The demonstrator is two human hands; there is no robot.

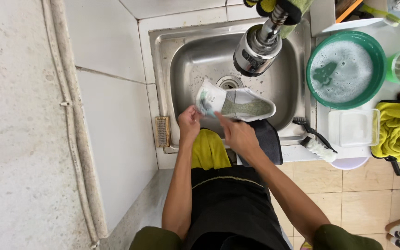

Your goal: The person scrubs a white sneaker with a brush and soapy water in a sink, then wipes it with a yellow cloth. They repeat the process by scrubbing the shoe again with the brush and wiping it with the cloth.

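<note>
Both hands grip a white sneaker (239, 104) over the near edge of a steel sink (297, 88). Fingers of the left hand (189, 124) pinch the shoe's heel end, where a pale blue-green patch shows, and the right hand (238, 134) closes on the near side wall just beside it. The sneaker lies on its side with its opening turned up, so the greenish insole is in view, and its toe points to the person's right. Whether the shoe rests on the sink rim or hangs free is hard to tell from this angle.

A chrome faucet head (257, 50) hangs above the basin, and the drain (229, 82) sits just behind the shoe. A yellow cloth (208, 150) and a dark cloth (267, 139) drape over the sink's front edge. On the counter to the right, a black-handled brush (315, 140) lies beside a clear plastic box (353, 128). Behind them stands a green basin of suds (346, 69), and a yellow towel (396, 127) lies further right.
</note>
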